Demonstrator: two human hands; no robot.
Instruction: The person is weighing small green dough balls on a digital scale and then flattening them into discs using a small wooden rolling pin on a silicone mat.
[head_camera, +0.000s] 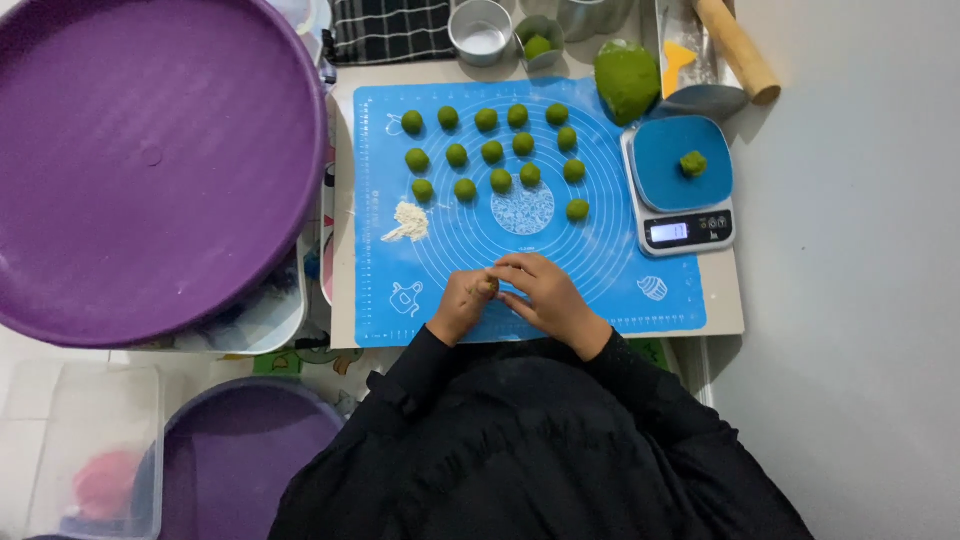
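My left hand (460, 303) and my right hand (545, 295) meet over the near edge of a blue silicone baking mat (600, 265). Between their fingers sits a small dough piece (488, 285), mostly hidden. Several green dough balls (492, 152) lie in rows on the far part of the mat. A small pile of beige filling (408, 222) rests to the left of my hands. A large green dough lump (627, 80) sits at the mat's far right corner.
A kitchen scale (690, 230) with a blue top carries one green dough bit (693, 163). A wooden rolling pin (738, 48), a metal cup (480, 30) and a small bowl (540, 45) stand at the back. A big purple lid (140, 160) lies to the left.
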